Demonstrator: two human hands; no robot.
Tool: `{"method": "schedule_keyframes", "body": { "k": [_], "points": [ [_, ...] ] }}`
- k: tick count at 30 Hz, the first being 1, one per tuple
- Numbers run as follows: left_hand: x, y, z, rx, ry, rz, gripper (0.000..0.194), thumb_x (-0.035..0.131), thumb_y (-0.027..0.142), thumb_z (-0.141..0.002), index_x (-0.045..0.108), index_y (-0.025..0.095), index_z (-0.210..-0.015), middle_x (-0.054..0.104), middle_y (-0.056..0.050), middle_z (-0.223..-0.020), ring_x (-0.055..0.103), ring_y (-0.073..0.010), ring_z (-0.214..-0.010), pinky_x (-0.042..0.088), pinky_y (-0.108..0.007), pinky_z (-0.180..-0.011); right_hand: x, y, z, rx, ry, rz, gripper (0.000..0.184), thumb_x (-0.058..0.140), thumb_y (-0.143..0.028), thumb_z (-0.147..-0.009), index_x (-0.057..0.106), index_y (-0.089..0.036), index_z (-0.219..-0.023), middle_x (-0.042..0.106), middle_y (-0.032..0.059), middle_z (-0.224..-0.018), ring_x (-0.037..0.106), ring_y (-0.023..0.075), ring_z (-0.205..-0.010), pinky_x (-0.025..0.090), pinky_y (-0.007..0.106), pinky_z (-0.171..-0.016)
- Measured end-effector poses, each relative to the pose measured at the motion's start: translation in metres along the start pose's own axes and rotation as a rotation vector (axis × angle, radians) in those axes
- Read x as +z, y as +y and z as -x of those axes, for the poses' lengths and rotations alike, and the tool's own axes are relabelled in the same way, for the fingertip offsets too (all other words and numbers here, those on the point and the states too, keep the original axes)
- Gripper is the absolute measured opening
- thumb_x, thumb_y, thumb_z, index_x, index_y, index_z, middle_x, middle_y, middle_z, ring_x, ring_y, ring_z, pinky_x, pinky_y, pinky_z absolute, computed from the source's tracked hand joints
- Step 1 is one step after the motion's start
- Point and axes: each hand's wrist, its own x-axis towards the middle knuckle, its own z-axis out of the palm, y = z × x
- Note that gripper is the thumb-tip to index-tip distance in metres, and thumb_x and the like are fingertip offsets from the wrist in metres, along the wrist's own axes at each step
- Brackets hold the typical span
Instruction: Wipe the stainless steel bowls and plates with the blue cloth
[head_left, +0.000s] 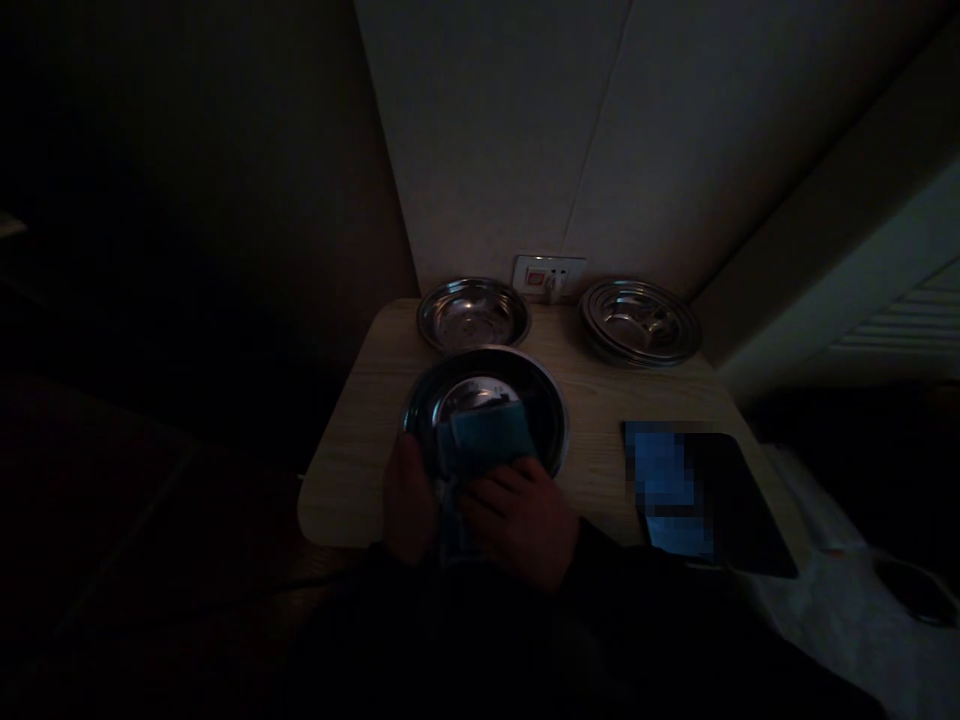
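A large steel basin (561, 415) stands near the front of the small table. At its left front rim is my left hand (410, 505), thumb up along the edge, gripping it; the other fingers are hidden below. My right hand (521, 520) has its fingers bent over a blue-green cloth (491, 432) and holds it against the basin's near inner side. Part of the cloth hangs over the front rim between my hands. The dim light hides the finer folds.
Behind the basin sits a smaller steel bowl (472, 322). A stack of steel bowls (637, 325) stands at the back right. A dark tablet-like device (739, 510) lies on the wooden table (345, 450) at right. A wall socket (549, 277) holds a plug.
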Motion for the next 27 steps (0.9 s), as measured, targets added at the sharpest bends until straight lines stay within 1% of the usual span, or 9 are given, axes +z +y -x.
{"method": "schedule_keyframes", "body": {
  "k": [2,4,6,9,11,14,18,24,27],
  "points": [
    [0.001,0.002,0.001,0.012,-0.014,0.015,0.04,0.026,0.035,-0.089,0.061,0.016,-0.084,0.065,-0.01,-0.087,0.059,-0.0218,-0.086,0.046,-0.036,-0.082,-0.008,0.009,0.013,-0.028,-0.026,0.026,0.016,0.051,-0.025,-0.086,0.06,-0.02,-0.1,0.064,0.0033,-0.092,0.048,0.0187,-0.084,0.027,0.037,-0.07],
    [0.002,0.003,0.003,0.023,-0.024,0.03,0.041,0.026,0.036,-0.089,0.061,0.016,-0.084,0.065,-0.01,-0.086,0.059,-0.0214,-0.086,0.046,-0.035,-0.082,-0.013,0.014,0.019,-0.014,-0.053,0.041,0.017,0.051,-0.024,-0.086,0.06,-0.02,-0.1,0.064,0.0039,-0.093,0.049,0.0193,-0.087,0.027,0.038,-0.072],
    [0.002,0.003,0.004,0.027,-0.024,0.035,0.039,0.028,0.035,-0.089,0.061,0.016,-0.083,0.065,-0.01,-0.086,0.059,-0.0217,-0.087,0.045,-0.035,-0.083,-0.012,0.011,0.013,0.03,-0.084,0.027,0.018,0.05,-0.025,-0.087,0.06,-0.019,-0.101,0.064,0.0047,-0.094,0.049,0.0195,-0.089,0.027,0.038,-0.073],
    [0.001,0.002,0.003,0.018,0.008,0.017,0.032,0.032,0.03,-0.087,0.061,0.016,-0.083,0.064,-0.012,-0.088,0.058,-0.0239,-0.092,0.043,-0.037,-0.087,-0.004,-0.001,-0.009,0.107,-0.096,-0.035,0.022,0.046,-0.031,-0.089,0.059,-0.018,-0.102,0.063,0.0047,-0.097,0.049,0.0191,-0.09,0.028,0.038,-0.074],
    [0.0,0.001,0.003,0.014,0.022,0.002,0.031,0.033,0.029,-0.086,0.06,0.016,-0.082,0.064,-0.012,-0.086,0.058,-0.0248,-0.091,0.044,-0.039,-0.085,-0.003,-0.003,-0.019,0.116,-0.1,-0.052,0.022,0.044,-0.031,-0.09,0.059,-0.019,-0.1,0.063,0.0035,-0.096,0.05,0.0184,-0.088,0.028,0.037,-0.074],
    [0.0,0.002,0.003,0.029,0.002,0.006,0.033,0.03,0.03,-0.088,0.059,0.017,-0.078,0.063,-0.01,-0.079,0.059,-0.0225,-0.082,0.046,-0.036,-0.079,-0.011,0.007,-0.013,0.064,-0.152,-0.014,0.019,0.047,-0.03,-0.087,0.061,-0.019,-0.092,0.063,0.0023,-0.087,0.05,0.0183,-0.084,0.027,0.038,-0.072],
    [0.001,0.003,0.005,0.052,-0.022,0.02,0.036,0.026,0.031,-0.089,0.058,0.017,-0.081,0.064,-0.01,-0.083,0.059,-0.0208,-0.081,0.047,-0.034,-0.078,-0.017,0.015,-0.005,0.033,-0.2,0.016,0.016,0.049,-0.028,-0.086,0.062,-0.018,-0.088,0.063,0.0031,-0.086,0.05,0.0183,-0.084,0.027,0.037,-0.071],
    [-0.002,-0.004,0.001,0.055,0.011,-0.004,0.018,0.042,0.028,-0.08,0.056,0.02,-0.075,0.063,-0.01,-0.078,0.058,-0.0256,-0.083,0.043,-0.042,-0.086,0.001,-0.007,-0.032,0.164,-0.094,-0.056,0.024,0.04,-0.029,-0.092,0.057,-0.02,-0.105,0.062,0.0027,-0.103,0.05,0.0173,-0.091,0.03,0.035,-0.071],
    [-0.001,-0.004,0.003,0.065,-0.007,0.018,0.026,0.035,0.03,-0.085,0.057,0.019,-0.077,0.064,-0.01,-0.08,0.059,-0.0231,-0.082,0.045,-0.038,-0.082,-0.008,0.0,-0.022,0.159,-0.151,-0.02,0.019,0.045,-0.029,-0.089,0.061,-0.02,-0.096,0.063,0.0026,-0.095,0.051,0.0173,-0.087,0.029,0.035,-0.07]
  ]
}}
